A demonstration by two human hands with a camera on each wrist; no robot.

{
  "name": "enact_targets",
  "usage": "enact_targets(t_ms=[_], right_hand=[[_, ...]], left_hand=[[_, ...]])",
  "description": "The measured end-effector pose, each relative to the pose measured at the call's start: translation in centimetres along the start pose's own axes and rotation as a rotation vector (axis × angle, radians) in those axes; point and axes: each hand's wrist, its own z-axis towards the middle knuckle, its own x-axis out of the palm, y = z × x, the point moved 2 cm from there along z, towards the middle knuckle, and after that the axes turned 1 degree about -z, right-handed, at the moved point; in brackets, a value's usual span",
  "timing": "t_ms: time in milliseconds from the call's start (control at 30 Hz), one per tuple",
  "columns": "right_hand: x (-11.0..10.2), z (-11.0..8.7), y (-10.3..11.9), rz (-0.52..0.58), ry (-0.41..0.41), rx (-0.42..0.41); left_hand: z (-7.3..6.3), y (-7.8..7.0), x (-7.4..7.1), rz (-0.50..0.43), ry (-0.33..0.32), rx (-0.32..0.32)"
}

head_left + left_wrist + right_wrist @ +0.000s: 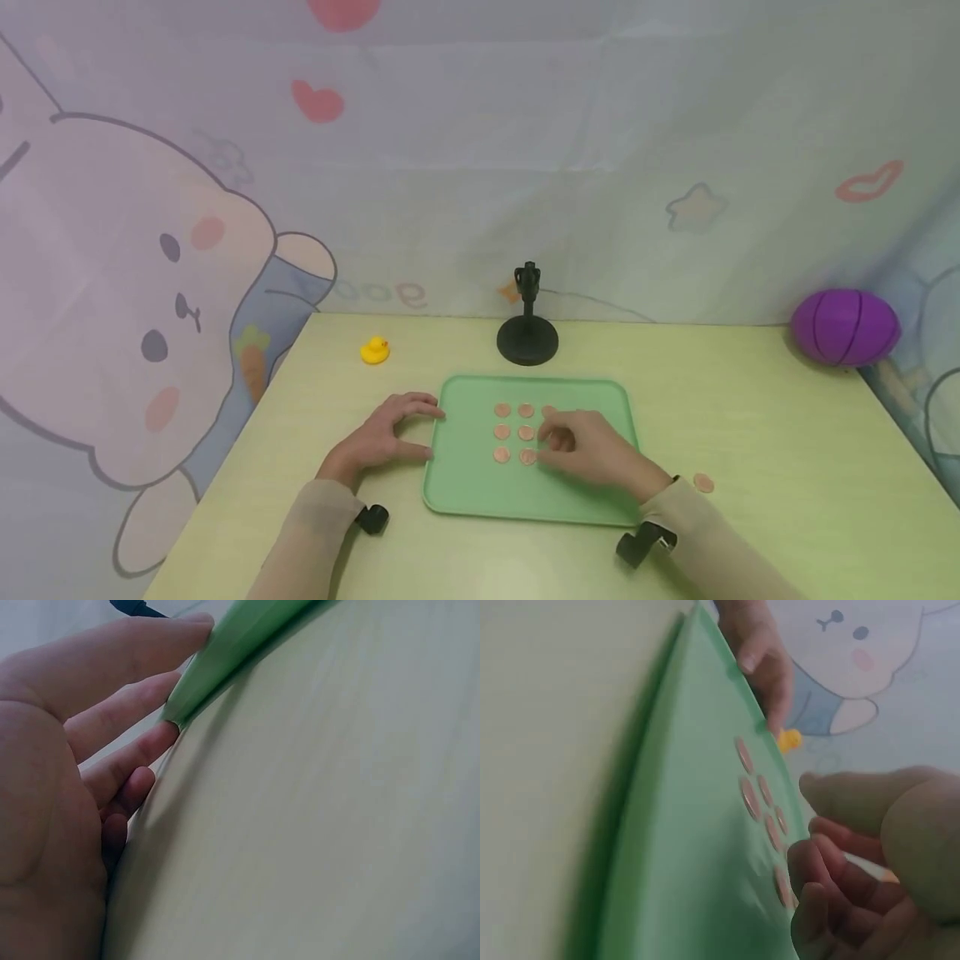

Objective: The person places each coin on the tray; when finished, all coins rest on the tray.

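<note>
A green tray (465,483) lies on the table with several copper-coloured coins (502,432) set out in rows on it. My left hand (378,437) rests at the tray's left edge, its thumb and fingertips spread and touching the rim (196,682). Over the right part of the tray hovers my right hand (592,450), fingers bent and the thumb apart from them, close beside the coins (772,832). No coin shows between the fingers, though the hand partly hides the right side of the rows. Another coin (703,482) lies on the table right of the tray.
Behind the tray stands a small black stand (528,340) with a round base. A yellow toy duck (375,351) sits at the back left, and a purple ball (845,328) at the back right corner. A printed cloth (480,167) hangs behind the table.
</note>
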Motion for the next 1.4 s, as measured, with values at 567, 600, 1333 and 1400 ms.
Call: enact_targets(t_ms=[567,600,1333,1400], right_hand=[[-8.6,-5.3,-4.7,-0.039,0.002,0.051],[-9.0,-5.6,-4.9,-0.048,0.007,0.050],[-12.6,-10.4,-9.8,0.078,0.260,0.130],[-12.9,-10.7,-10.0,0.082,0.274,0.134]], left_hand=[[-0.1,0.0,0.1,-0.022,-0.007,0.009],[-0.1,0.0,0.1,-0.023,-0.006,0.008],[-0.1,0.1,0.2,-0.035,0.007,-0.002],[-0.1,0.1,0.2,-0.039,0.006,0.003]])
